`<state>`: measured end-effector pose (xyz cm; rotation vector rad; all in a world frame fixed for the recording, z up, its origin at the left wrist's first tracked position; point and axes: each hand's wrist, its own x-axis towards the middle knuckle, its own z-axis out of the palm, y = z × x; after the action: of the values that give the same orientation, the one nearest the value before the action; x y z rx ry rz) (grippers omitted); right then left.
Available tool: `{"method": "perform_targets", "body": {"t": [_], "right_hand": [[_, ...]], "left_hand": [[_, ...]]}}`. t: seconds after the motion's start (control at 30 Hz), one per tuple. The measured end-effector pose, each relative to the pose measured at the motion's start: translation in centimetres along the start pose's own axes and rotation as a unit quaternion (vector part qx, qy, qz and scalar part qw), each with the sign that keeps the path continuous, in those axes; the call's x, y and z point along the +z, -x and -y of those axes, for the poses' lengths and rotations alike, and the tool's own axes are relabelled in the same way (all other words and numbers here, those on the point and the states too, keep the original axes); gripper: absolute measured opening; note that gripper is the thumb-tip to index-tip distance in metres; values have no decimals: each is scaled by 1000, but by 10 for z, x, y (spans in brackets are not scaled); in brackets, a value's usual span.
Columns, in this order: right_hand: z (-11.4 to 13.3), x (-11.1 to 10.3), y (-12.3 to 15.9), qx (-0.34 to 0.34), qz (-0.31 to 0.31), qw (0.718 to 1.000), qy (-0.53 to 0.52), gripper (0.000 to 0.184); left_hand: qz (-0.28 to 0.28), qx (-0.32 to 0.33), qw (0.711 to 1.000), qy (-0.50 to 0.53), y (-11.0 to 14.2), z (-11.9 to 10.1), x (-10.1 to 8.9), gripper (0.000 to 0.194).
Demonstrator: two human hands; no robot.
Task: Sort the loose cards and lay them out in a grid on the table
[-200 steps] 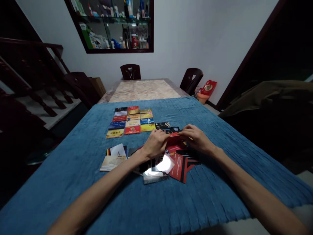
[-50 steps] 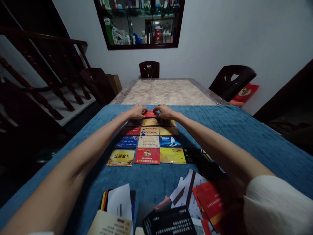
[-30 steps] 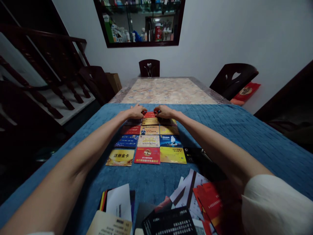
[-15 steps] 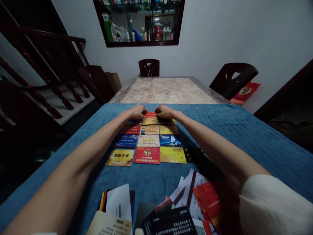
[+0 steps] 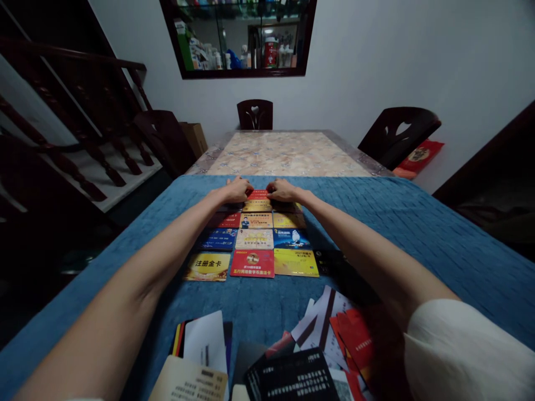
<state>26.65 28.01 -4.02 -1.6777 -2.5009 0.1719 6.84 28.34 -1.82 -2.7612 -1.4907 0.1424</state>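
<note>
A red card lies at the far end of a grid of cards on the blue cloth. My left hand, fingers curled, grips its left side. Its right side is held by the bent fingers of my right hand; the fingertips are partly hidden. Just nearer is a gold card, then an orange VIP card. Rows toward me include a dark blue card, a blue ship card, a gold card with black characters, a red portrait card and a yellow card.
Loose cards are piled close to me: a white one, a beige one, a black one and red ones. The blue cloth covers the near table; patterned tabletop shows beyond. Dark chairs surround it.
Both hands remain at the red card, with the left hand shifted very slightly right. The view has tilted a little; the cards otherwise lie as before.
</note>
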Motion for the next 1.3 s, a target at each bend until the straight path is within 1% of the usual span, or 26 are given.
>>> {"method": "perform_targets", "body": {"t": [0.17,0.3,0.43,0.57,0.67,0.77,0.83,0.93,1.07,1.2,1.3], "right_hand": [[-4,3,5,-6,-25,1000,-11,39],[-10,3,15,-6,-46,999,-19,45],[-21,-4,31,-14,-59,998,-25,44],[-30,-14,50,-31,-69,997,-28,43],[-33,-21,66,-42,-77,996,-29,41],[-34,-27,84,-53,-88,994,-28,40],[-34,-31,99,-73,-106,991,-31,38],[-31,-37,122,-109,-151,982,-44,31],[-22,-45,156,-122,-200,970,-56,20],[-10,-54,193,-126,-242,961,-54,15],[-2,-58,221,-131,-256,956,-47,17]], "left_hand": [[-1,-14,1000,-4,1,-3,-1,48],[-14,-25,1000,-5,0,-5,0,46],[-30,-35,999,-1,0,-7,1,48],[-49,-36,998,1,6,-10,-4,58],[-80,-32,996,-9,16,-12,-13,61],[-136,-22,990,-24,29,-14,-23,60],[-173,-22,984,-24,39,-17,-29,56],[-222,-27,975,-9,54,-31,-34,46],[-281,-12,959,22,77,-62,-33,36],[-311,17,949,46,106,-99,-29,30],[-317,28,946,63,128,-123,-26,29]]}}
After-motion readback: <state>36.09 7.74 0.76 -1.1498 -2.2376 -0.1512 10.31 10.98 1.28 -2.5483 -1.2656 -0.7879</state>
